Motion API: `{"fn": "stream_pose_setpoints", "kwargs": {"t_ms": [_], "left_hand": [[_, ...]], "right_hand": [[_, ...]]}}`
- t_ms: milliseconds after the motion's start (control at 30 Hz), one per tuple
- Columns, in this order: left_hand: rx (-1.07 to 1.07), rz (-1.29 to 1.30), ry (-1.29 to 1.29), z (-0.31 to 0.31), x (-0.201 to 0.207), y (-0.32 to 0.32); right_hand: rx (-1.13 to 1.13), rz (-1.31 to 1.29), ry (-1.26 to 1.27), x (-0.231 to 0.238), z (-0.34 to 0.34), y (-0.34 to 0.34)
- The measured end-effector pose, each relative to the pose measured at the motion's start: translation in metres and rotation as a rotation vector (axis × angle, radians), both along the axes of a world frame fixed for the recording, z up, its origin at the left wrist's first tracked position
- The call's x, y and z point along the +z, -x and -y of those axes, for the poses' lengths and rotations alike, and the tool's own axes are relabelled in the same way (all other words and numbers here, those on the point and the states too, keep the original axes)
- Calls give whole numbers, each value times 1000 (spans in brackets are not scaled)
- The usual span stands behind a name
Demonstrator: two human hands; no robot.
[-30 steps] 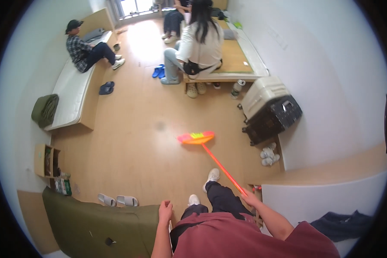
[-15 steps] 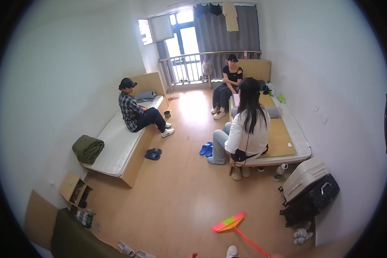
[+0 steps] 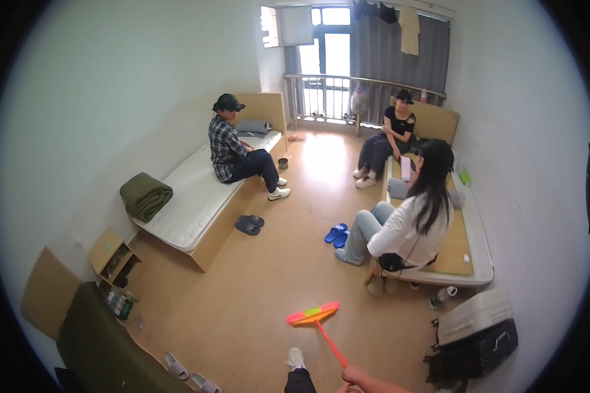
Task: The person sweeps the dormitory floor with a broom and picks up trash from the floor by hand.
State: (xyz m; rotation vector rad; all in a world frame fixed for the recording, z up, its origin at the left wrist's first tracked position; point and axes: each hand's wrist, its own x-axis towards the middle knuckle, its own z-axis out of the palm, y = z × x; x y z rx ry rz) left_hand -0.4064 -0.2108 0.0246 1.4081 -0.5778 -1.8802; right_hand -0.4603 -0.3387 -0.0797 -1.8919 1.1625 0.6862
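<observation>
a: the right hand [image 3: 359,377] is at the very bottom of the view, fingers curled around the orange handle of the broom [image 3: 316,319]. so that grip is clenched on the handle. the left hand i can't find anywhere.

b: and the broom itself?

a: it slants away from the grip, up and to the left, with its flat orange head resting on the wooden floor [image 3: 242,308] ahead of the person's white shoe [image 3: 295,358].

b: looks light to me.

a: i'd say so. thin plastic pole, small head, stiff enough to push but likely a bit springy along its length. held at the far end like that, the head will probably wander; a second hold further down the pole, nearer the head, would steady it. smooth plastic, so maybe slippery in a loose grip.

b: what's about?

a: beyond the head, the floor runs between two beds. blue slippers [image 3: 336,234] and grey slippers [image 3: 249,224] lie well ahead of the grip. a seated person in white [image 3: 403,229] is ahead and to the right, feet on the floor, with a bottle [image 3: 442,297] lying near the bed leg. right of the grip stand a white suitcase [image 3: 473,315] on a black case [image 3: 475,357]. left of the grip, pale slippers [image 3: 185,373] beside a green cover [image 3: 105,347].

b: so shoes and feet are what get in the way.

a: mostly, yes.
</observation>
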Motion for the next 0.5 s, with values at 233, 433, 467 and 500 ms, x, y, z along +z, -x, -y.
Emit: {"fn": "stream_pose_setpoints", "kwargs": {"t_ms": [233,433,467,500], "left_hand": [[22,-58,19,78,-60,-168],[334,167,32,145,-28,-356],[419,132,20,153,-26,-381],[489,100,20,168,-27,-405]], "right_hand": [[-152,67,-50,-45,79,-161],[-134,201,249,-26,146,-297],[-91,165,165,-38,157,-313],[-64,134,90,-44,176,-330]]}}
